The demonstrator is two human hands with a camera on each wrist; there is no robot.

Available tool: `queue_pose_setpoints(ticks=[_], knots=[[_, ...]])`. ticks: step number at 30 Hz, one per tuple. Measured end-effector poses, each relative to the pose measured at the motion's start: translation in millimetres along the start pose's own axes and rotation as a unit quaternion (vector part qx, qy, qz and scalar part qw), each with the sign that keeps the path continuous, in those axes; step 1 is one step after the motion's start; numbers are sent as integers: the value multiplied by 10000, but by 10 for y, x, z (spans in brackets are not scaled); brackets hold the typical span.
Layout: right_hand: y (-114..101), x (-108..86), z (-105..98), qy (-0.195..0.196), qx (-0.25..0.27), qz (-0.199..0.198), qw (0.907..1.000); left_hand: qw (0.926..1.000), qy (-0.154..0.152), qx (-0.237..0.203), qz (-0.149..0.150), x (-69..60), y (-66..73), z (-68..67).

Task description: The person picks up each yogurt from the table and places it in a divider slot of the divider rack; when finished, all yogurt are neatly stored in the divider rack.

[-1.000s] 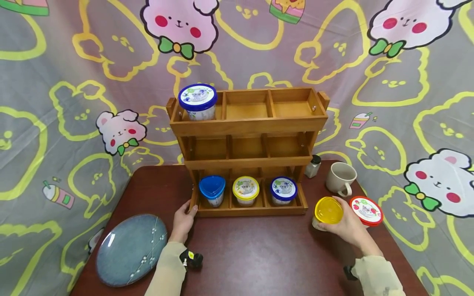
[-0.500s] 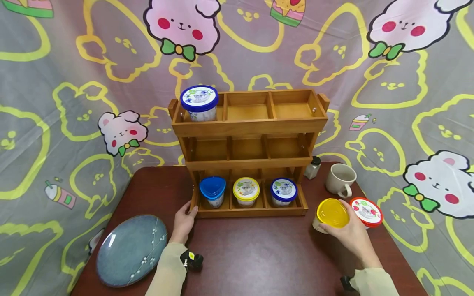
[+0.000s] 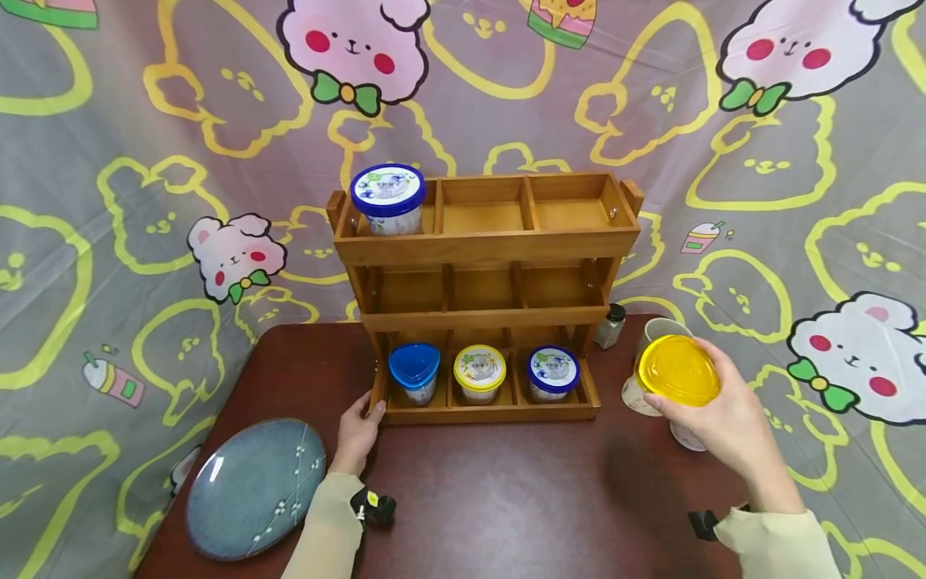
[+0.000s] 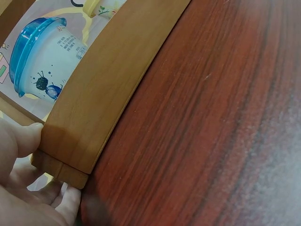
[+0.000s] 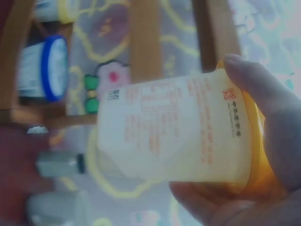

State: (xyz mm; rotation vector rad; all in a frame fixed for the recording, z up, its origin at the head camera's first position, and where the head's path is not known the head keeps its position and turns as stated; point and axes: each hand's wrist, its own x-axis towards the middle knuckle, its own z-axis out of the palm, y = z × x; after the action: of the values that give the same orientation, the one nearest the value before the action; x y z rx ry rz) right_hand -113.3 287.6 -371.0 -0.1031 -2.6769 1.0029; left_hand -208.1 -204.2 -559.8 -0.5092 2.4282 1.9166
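Yellow-lidded tub [image 3: 677,371] now higher, gripped in right hand [image 3: 734,422], mug [image 3: 665,327] partly hidden behind; wooden rack [image 3: 485,248] gripped by left hand [image 3: 358,436]

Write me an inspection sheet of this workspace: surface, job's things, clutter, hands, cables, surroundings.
Surface: red-brown table, shiny.
Job's things: amber-lidded cup, held off the table; wooden rack with a dark-blue-lidded tub top left and, along the bottom, light-blue-lidded cup, yellow-lidded tub, second dark-blue-lidded tub.
Clutter: blue-grey plate at left; capped jar, part-hidden mug and mostly hidden pale container at right.
Left hand: grips the rack's bottom left corner.
Right hand: holds the amber-lidded cup.
Cables: nothing seen.
Surroundings: cartoon-print curtain.
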Motion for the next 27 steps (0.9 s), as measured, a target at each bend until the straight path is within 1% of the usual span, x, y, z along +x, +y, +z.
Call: queue_pose_setpoints(ticks=[9,15,17,22,27], knots=[[-492,141,-294,193,103,-163,9996,10000,43,-10,66,-4,22,-12],[-903,268,-490,392,205,-442,9980,10000,35,-7,23,-5,14,-18],[-1055,333,-552,474,212,-592,9969,10000,34,-10,3,-6,17,-17],[-1446,550,-652,538,211,-931,9940,10000,78,-23,33,0,20,-10],[-1846,825,-679,451,409,-1218,9907,10000,49,-32,58,2,2,6]])
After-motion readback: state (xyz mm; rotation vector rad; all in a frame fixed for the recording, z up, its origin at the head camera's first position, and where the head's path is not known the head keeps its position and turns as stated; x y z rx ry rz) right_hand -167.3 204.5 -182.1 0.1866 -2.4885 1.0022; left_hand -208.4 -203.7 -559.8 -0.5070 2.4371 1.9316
